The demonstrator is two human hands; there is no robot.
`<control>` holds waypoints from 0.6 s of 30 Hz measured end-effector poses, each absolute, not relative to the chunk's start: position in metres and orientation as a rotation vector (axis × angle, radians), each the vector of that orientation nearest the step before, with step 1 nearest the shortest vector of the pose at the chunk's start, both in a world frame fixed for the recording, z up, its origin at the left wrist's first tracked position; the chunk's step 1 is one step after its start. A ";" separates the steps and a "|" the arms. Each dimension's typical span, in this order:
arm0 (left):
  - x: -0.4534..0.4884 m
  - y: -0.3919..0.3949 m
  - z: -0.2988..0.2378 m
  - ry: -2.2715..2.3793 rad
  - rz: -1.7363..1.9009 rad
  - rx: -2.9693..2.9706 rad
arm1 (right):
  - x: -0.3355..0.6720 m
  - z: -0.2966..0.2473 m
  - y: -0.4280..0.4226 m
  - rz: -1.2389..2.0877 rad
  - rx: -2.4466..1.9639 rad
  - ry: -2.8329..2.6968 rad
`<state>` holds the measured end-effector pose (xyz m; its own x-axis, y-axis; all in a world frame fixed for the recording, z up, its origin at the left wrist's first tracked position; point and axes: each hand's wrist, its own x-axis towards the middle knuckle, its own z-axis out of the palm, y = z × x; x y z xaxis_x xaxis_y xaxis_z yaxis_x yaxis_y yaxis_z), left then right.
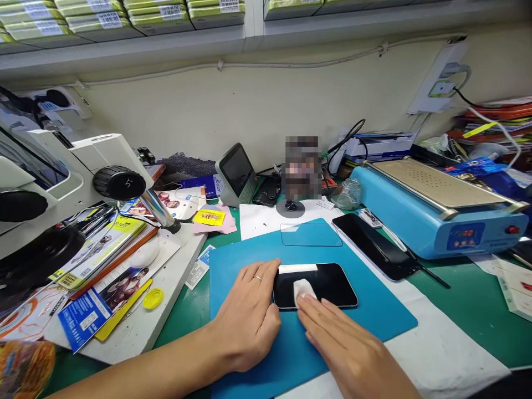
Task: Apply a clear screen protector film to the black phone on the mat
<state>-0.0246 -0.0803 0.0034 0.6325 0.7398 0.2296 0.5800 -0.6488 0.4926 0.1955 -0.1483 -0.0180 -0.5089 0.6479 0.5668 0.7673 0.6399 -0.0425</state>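
A smartphone (334, 285) with a black screen lies face up on a blue mat (245, 257). My left hand (251, 318) grips the left end of the phone, its fingers bent along that edge. Under the fingertips of my right hand (344, 343), a folded white wipe (303, 287) is pressed on the glass. A pale strip runs along the upper left of the screen. Just beyond the phone, a clear screen protector (311, 235) with a thin black border rests on the mat.
Another black phone (374, 246) lies to the right, beside a blue heating machine (424, 221) with a metal top. Behind are a glass jar (348, 194) and a small display device (236, 174). At left, a microscope stand (120, 183) rises over magazines and a yellow lid (153, 298).
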 end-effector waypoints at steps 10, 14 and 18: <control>-0.019 -0.084 0.000 1.134 0.449 2.719 | 0.243 -0.024 -0.157 -0.238 -1.290 -2.170; -0.019 -0.086 -0.003 1.176 0.435 2.819 | 0.244 -0.026 -0.164 -0.201 -1.383 -2.122; -0.018 -0.087 -0.004 1.274 0.385 2.882 | 0.240 -0.025 -0.165 -0.215 -1.462 -2.117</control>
